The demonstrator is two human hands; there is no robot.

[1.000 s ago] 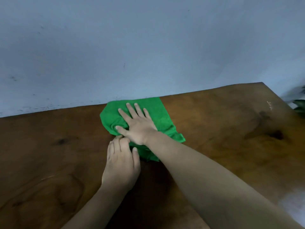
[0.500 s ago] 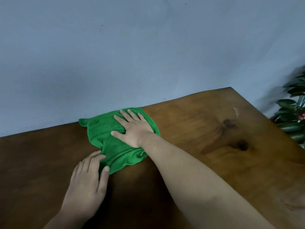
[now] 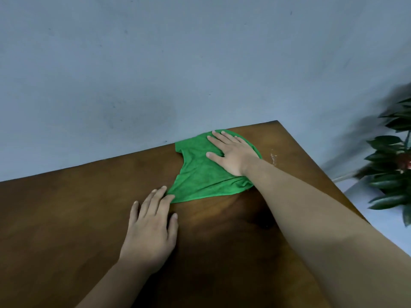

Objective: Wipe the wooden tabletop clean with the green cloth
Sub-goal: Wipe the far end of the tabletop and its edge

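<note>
Near: my left hand (image 3: pixel 151 221), fingers straight, flat on the wooden tabletop (image 3: pixel 66 218), tips touching the green cloth (image 3: pixel 200 181). Farther: my right hand (image 3: pixel 233 152), splayed, presses it by the far edge. Risk, I judge: pinned corner bunches it, missing the pale smear (image 3: pixel 273 157)

Readable text: none anywhere in view (one head camera only).
Cloth: the crumpled green fabric cloth (image 3: pixel 206 176) shows no tag or print.
Worktop: the brown wooden worktop (image 3: pixel 66 218) carries grain and a pale scuff (image 3: pixel 273 157), no lettering.
Wall: the pale blue-grey painted wall (image 3: pixel 155 63) bears no writing.
</note>
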